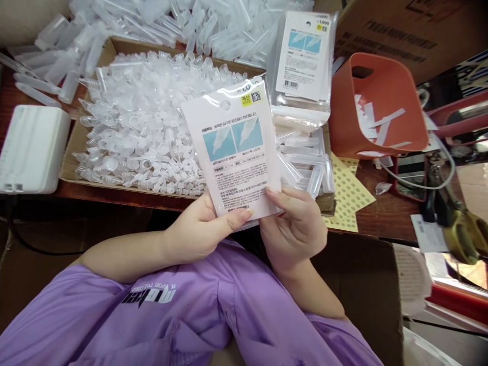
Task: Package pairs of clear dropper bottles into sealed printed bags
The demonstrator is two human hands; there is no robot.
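A flat clear plastic packet with a printed white card [238,152] is held up in front of me, tilted slightly. The card carries two blue pictures of a tube tip, a yellow label and small print. My left hand [200,223] grips its lower left corner, thumb across the front. At the lower right edge, my right hand [295,223] pinches it between thumb and curled fingers. Behind the packet lies a shallow cardboard tray [152,195] full of small clear plastic caps [145,122]. The fingers behind the card are hidden.
Clear plastic tubes [152,23] are heaped at the back. A stack of similar packets [303,61] lies right of the tray, beside an orange bin [412,101] with paper scraps. A white box [34,147] stands left. Yellow sticker sheets [351,188] and scissors [461,239] lie right.
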